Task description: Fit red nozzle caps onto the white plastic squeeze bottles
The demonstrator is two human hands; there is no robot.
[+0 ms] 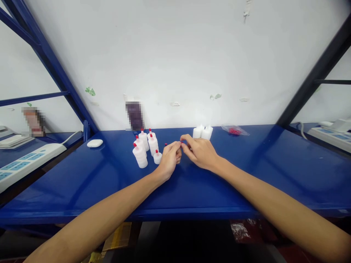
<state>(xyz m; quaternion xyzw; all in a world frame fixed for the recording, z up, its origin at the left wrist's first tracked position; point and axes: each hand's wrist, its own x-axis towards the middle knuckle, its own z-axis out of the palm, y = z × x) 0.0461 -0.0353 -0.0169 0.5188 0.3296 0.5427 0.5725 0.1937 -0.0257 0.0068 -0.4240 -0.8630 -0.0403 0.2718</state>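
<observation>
Both hands up over the blue table [246, 182], meeting near its middle, fingertips to fingertips.

Left hand [168, 159]: closed up, thumb and index pinched at a small red piece [181, 142], other fingers curled in. Right hand [201, 151]: loosely bent, thumb and index tips right at the same red piece; can't tell if they grip it or just touch. Piece is mostly hidden by fingers.

Just left of the left hand: group of white bottles with red tips [140, 157], upright, close together. A short white piece with a red tip [157, 157] sits at the near right of that group, beside the left hand. Another red bit [166, 144] shows just behind the left hand, too small to make out.

Behind the right hand: white bottles [207, 133], no red visible on them, partly covered by the hand. Further right, near the wall [175, 65]: clear bag with red pieces [234, 130], lying flat.

Far left of the table: white rounded case [94, 143]. Dark pixelated rectangle [135, 115] leans on the wall behind the red-tipped bottles.
</observation>
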